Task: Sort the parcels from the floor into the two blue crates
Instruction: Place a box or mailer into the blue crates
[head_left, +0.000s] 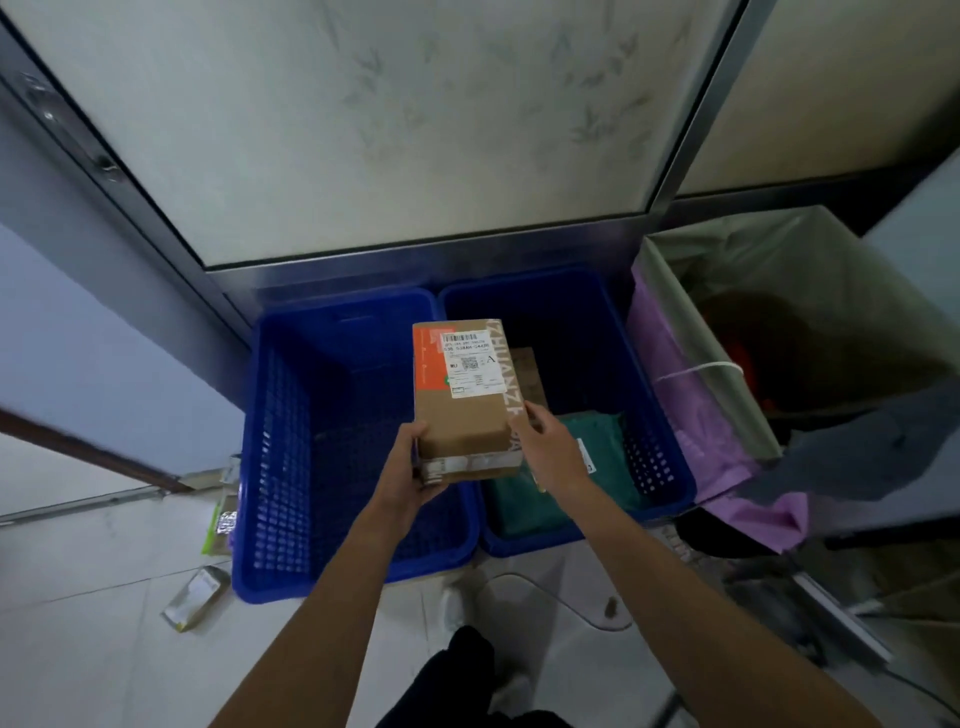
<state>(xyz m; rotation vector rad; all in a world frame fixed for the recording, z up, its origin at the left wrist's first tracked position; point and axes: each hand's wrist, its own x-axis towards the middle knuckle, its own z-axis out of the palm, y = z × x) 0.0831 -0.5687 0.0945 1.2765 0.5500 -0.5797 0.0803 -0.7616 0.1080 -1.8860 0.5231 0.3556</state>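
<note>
The cardboard box (462, 400) in the middle is brown, dull and smooth, with a white paper label (474, 364) on top. The left crate (291, 467) and right crate (654, 447) are hard blue plastic with a little shine. The green parcel (597, 441) looks like soft, wrinkly plastic. The floor tiles (78, 597) at the lower left are smooth and shiny. The door frame (415, 265) above is grey metal.

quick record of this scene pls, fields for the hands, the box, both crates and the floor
held item: cardboard box, label side up, over the edge where the two crates meet
left hand: grips the box's near left corner
right hand: holds the box's right edge
left crate: blue, mesh walls
right crate: blue, holds a green bag and a brown box
floor: small packets left of the left crate
right side: bin with purple liner
</note>
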